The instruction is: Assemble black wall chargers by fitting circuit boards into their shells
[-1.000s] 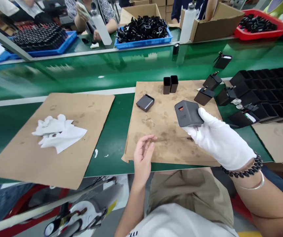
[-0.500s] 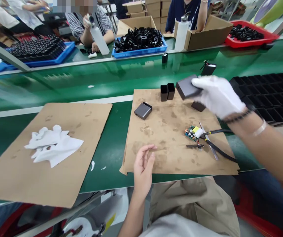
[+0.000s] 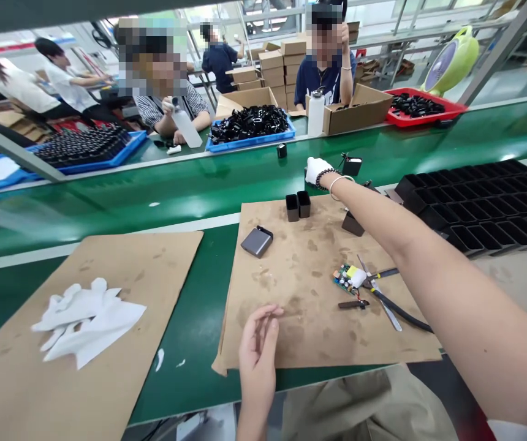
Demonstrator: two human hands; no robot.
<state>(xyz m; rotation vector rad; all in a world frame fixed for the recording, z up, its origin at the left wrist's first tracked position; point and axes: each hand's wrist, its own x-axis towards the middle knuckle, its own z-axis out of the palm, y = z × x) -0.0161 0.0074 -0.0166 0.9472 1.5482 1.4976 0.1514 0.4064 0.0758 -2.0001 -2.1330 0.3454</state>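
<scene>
My left hand [image 3: 258, 346], bare and holding nothing, rests palm-up with loosely bent fingers over the front of the right cardboard sheet [image 3: 300, 343]. In a white glove, my right hand [image 3: 317, 170] reaches out onto the green conveyor, its fingers closed on a dark grey case that is almost wholly hidden. Two open black sleeves [image 3: 298, 206] stand upright just nearer to me. Another dark grey case [image 3: 257, 241] lies on the sheet's left part. A small circuit board [image 3: 348, 277] lies beside cutting pliers [image 3: 380, 288], with a thin dark strip [image 3: 353, 304] below it.
Black trays of sleeves [image 3: 484, 205] fill the right side. White gloves [image 3: 89, 318] lie on the left cardboard [image 3: 153, 263]. On the green conveyor [image 3: 190, 190] sit a small black part [image 3: 282, 150] and a wired black block [image 3: 352, 165]. People sit across it behind a blue parts tray [image 3: 249, 139].
My right hand has carried the dark grey case forward and left, from above the cardboard to the conveyor. The view has tilted up; my left hand keeps nearly the same pose.
</scene>
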